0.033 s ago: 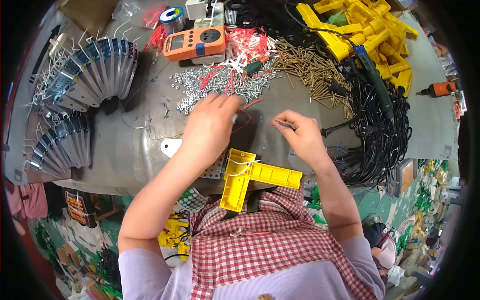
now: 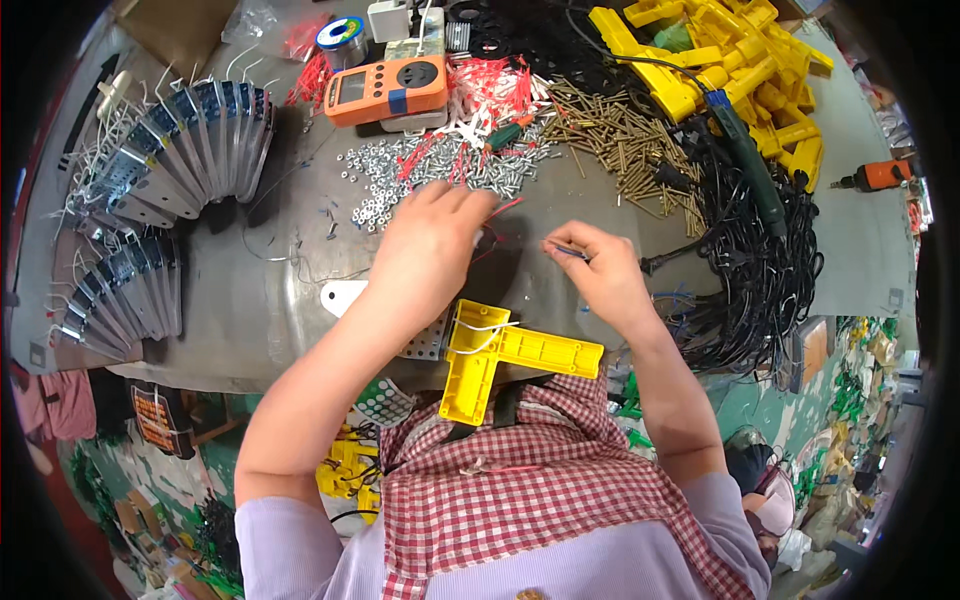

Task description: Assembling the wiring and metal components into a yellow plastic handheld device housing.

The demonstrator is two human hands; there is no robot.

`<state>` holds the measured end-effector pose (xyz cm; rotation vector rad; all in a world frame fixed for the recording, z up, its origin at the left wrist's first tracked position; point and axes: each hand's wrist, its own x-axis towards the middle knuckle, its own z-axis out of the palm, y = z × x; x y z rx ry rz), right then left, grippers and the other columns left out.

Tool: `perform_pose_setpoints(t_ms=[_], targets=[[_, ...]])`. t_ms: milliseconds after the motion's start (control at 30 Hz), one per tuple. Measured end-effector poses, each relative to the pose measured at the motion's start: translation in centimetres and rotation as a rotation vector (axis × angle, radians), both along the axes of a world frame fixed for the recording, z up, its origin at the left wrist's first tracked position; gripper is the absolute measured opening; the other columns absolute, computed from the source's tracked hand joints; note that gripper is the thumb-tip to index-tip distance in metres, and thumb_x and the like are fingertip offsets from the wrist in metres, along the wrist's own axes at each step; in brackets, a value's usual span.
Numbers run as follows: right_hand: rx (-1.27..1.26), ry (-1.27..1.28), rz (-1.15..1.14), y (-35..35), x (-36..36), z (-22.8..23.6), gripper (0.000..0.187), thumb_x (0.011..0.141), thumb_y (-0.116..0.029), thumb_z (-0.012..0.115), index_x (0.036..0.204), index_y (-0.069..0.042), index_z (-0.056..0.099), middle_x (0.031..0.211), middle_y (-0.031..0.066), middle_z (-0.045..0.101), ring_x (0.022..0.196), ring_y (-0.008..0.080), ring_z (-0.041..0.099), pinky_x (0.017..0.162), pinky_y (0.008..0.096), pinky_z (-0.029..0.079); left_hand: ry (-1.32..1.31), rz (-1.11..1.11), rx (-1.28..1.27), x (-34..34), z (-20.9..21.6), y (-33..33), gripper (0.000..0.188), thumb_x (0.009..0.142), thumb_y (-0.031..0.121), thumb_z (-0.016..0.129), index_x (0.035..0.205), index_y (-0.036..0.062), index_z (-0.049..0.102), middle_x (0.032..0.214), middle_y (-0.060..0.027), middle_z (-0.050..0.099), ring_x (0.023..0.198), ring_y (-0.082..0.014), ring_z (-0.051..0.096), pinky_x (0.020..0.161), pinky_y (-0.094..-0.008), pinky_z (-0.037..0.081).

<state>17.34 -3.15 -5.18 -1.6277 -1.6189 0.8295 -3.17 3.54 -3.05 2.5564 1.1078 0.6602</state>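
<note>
My left hand (image 2: 432,240) is closed over the table just in front of the loose screws, its fingertips turned down and mostly hidden. A small white bit and thin red wires (image 2: 505,210) show beside its fingers. To the right, my right hand (image 2: 600,262) pinches a thin dark piece (image 2: 570,250), too small to name. Close to my body sits a yellow plastic housing half (image 2: 470,385), hollow side up, with a white wire (image 2: 485,328) across it. Partly under my left forearm lies a perforated metal plate (image 2: 425,343) with a white rounded end (image 2: 343,295).
Silver screws and nuts (image 2: 400,175), brass screws (image 2: 620,140) and an orange multimeter (image 2: 385,90) lie beyond my hands. Metal plates with wires (image 2: 190,150) stand at left. Yellow housings (image 2: 740,60), black cables (image 2: 770,280) and a dark green pen-like tool (image 2: 750,165) are at right.
My left hand has shifted slightly to the right and away from me. The right hand and the yellow housing look almost unmoved.
</note>
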Motion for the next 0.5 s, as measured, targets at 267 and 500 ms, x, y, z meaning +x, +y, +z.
perform_pose_setpoints(t_ms=[267,500], targets=[[-0.062,0.047,-0.038,-0.5,0.7,0.3,0.018,0.083,-0.015,0.064,0.094,-0.002,0.063,0.080,0.0118,0.066,0.073,0.0175,0.065,0.067,0.0300,0.049,0.242,-0.340,0.183,1.6,-1.7,1.4,0.038,0.072,0.004,0.058,0.110,0.0031,0.054,0.095,-0.0097,0.059,0.089,-0.0257,0.055,0.082,-0.0363,0.044],[-0.137,0.246,0.067,-0.1,-1.2,3.1,0.029,0.081,-0.022,0.069,0.098,0.001,0.064,0.090,0.0101,0.068,0.084,0.0140,0.063,0.080,0.0301,0.050,-0.730,-0.033,-0.713,2.9,0.0,-1.2,0.024,0.083,-0.002,0.055,0.107,0.0016,0.056,0.094,-0.0045,0.058,0.086,-0.0128,0.056,0.077,-0.0259,0.045]])
